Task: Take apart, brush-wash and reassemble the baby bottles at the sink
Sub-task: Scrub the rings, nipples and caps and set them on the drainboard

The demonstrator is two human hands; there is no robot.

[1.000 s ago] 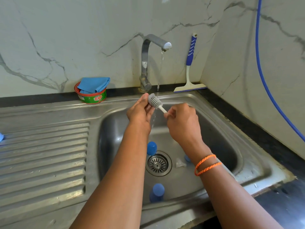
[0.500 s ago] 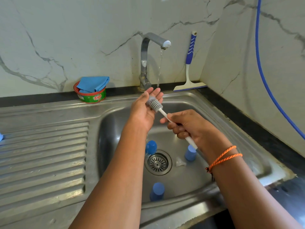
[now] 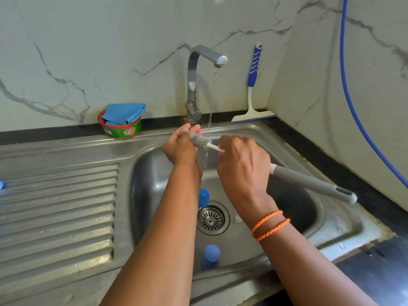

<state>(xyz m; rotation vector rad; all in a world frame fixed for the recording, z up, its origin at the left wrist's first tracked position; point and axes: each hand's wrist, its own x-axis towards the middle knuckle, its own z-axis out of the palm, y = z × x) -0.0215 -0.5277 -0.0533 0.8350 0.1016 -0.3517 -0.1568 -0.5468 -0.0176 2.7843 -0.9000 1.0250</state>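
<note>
While water ran from the tap point(image 3: 206, 56) in a thin stream, the right hand point(image 3: 242, 168) gripped the brush point(image 3: 309, 182) by its white stem, fingers curled round it, and the grey handle stuck out past the hand toward the sink's point(image 3: 344, 226) right rim. The ribbed brush head point(image 3: 199, 141) lay against the left hand point(image 3: 180, 144), whose fingers cupped loosely behind it; whether they clasped it I could not tell. Both hands hovered over the back of the basin, just under the stream. Below them, blue bottle parts stood in the bowl: one point(image 3: 203, 197) beside the drain point(image 3: 210, 219), another point(image 3: 210, 256) near the front wall. Left of the bowl the ribbed drainboard point(image 3: 57, 213) stretched wide. A soap tub point(image 3: 123, 130) with a blue cloth point(image 3: 125, 113) sat at the back edge, and a squeegee point(image 3: 254, 89) leaned in the corner.
</note>
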